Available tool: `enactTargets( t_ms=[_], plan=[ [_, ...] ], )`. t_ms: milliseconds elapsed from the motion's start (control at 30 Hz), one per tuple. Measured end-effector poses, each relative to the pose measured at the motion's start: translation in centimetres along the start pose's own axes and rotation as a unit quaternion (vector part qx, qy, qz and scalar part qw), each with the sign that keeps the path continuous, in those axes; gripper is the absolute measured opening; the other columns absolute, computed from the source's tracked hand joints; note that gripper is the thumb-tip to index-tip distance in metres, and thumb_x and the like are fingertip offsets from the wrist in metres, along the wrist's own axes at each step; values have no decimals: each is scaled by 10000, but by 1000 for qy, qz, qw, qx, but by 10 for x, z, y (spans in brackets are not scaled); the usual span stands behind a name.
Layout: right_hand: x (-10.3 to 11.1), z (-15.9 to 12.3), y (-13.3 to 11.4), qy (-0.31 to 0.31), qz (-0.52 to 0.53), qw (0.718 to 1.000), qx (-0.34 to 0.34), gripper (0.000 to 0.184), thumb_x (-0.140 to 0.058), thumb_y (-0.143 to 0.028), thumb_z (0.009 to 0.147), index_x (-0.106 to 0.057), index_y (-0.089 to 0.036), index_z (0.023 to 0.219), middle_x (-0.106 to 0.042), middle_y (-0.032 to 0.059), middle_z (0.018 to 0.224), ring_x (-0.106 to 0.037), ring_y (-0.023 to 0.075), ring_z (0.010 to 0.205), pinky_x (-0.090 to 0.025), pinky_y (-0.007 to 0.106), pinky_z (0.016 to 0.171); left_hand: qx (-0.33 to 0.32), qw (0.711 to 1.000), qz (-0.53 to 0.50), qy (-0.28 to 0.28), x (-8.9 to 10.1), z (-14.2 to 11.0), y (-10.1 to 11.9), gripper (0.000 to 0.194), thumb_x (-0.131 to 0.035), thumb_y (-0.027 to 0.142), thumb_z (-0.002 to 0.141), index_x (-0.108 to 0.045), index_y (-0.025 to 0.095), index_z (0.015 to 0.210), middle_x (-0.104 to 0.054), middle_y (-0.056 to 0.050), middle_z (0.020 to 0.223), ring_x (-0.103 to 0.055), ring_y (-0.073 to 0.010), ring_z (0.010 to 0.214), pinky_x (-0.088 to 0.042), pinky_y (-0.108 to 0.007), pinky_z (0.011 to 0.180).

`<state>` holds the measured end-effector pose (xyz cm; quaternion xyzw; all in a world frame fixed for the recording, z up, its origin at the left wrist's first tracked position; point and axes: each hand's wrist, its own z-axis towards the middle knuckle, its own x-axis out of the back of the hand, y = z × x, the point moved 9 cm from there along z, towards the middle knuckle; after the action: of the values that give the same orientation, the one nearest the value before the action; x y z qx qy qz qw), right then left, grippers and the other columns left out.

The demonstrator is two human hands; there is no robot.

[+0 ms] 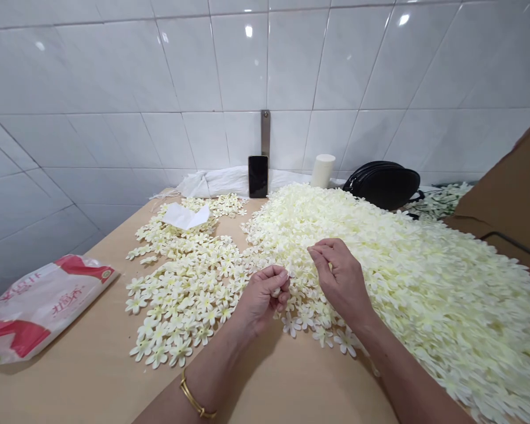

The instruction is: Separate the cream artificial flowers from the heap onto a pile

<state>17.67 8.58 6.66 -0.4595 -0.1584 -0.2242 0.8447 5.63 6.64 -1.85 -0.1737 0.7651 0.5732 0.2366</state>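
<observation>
My left hand is closed, thumb pressed to the bent fingers, with a small pale bit like an artificial flower showing in its grip. To its right and slightly higher, my right hand makes a pinch of thumb and forefinger. Anything between those fingertips is too small to make out. The hands are apart, above the near edge of a large heap of cream-white artificial flowers. Left of my left hand lies a flatter spread of similar flowers with yellowish centres.
A red-and-white plastic packet lies at the table's left. White paper rests on the flowers. Along the tiled wall stand a phone, a white cylinder and a black bag. Cardboard rises at right.
</observation>
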Motion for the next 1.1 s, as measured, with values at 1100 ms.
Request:
enactTargets(
  t_ms=[1100],
  plan=[
    [-62, -24, 30, -148, 351, 887, -260, 260, -644, -377, 623, -516, -154, 581, -462, -48, 474, -433, 76, 454, -315, 213, 471, -186, 935, 292, 75, 0, -15, 34, 195, -559, 299, 700, -493, 164, 576, -371, 69, 429, -322, -57, 404, -270, -183, 420]
  ],
)
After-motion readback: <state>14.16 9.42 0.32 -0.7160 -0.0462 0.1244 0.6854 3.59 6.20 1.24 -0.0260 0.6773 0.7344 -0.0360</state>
